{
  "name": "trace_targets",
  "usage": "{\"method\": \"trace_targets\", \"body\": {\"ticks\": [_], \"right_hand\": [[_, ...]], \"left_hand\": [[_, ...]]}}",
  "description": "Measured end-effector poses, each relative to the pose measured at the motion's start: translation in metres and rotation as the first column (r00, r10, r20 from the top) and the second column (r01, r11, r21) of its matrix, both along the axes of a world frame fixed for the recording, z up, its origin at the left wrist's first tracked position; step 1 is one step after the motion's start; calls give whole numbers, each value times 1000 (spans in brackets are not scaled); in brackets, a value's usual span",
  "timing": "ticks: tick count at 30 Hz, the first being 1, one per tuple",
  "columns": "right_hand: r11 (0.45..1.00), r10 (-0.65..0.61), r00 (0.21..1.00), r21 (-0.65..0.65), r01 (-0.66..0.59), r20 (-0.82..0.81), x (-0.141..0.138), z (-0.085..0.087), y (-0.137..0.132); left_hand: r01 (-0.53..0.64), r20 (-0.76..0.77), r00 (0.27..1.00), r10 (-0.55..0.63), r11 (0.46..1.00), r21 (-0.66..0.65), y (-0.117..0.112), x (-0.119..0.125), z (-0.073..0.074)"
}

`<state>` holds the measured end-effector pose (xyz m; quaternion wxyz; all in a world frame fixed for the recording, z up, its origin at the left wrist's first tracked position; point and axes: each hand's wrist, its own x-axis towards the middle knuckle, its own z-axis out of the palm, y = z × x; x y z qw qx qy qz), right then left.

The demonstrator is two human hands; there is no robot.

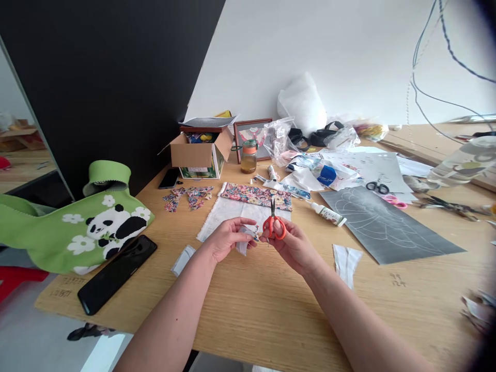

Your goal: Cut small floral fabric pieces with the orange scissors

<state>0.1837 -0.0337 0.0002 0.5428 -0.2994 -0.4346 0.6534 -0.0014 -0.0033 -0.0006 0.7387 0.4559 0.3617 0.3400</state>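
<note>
My right hand (291, 247) grips small orange-handled scissors (273, 223), blades pointing up and away from me. My left hand (227, 238) pinches a small white scrap of fabric (245, 238) just left of the scissors. Both hands hover over the wooden table (271, 310). Right behind them lies a white cloth (232, 213) with a floral patterned strip (256, 196) along its far edge. Several cut floral pieces (188, 197) lie to the left of that cloth.
A black phone (116, 273) and a green panda bag (77, 227) lie at left. A cardboard box (199, 152), jar (248, 156) and picture frame (251, 135) stand behind. A glue bottle (328, 214), grey sheet (383, 227), black scissors (377, 187) and white scraps (346, 262) lie at right.
</note>
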Motion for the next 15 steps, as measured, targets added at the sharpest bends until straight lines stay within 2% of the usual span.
{"method": "trace_targets", "body": {"ticks": [7,12,15], "right_hand": [[1000,6,982,21,-10,188,0,-10,0],[997,-68,902,56,48,426,2,-12,1],[998,9,883,56,-40,469,4,-7,0]], "left_hand": [[-132,21,991,132,991,-15,3,-1,0],[-234,-20,972,235,971,49,5,-2,-1],[-257,-30,965,260,963,82,7,-4,-1]]}}
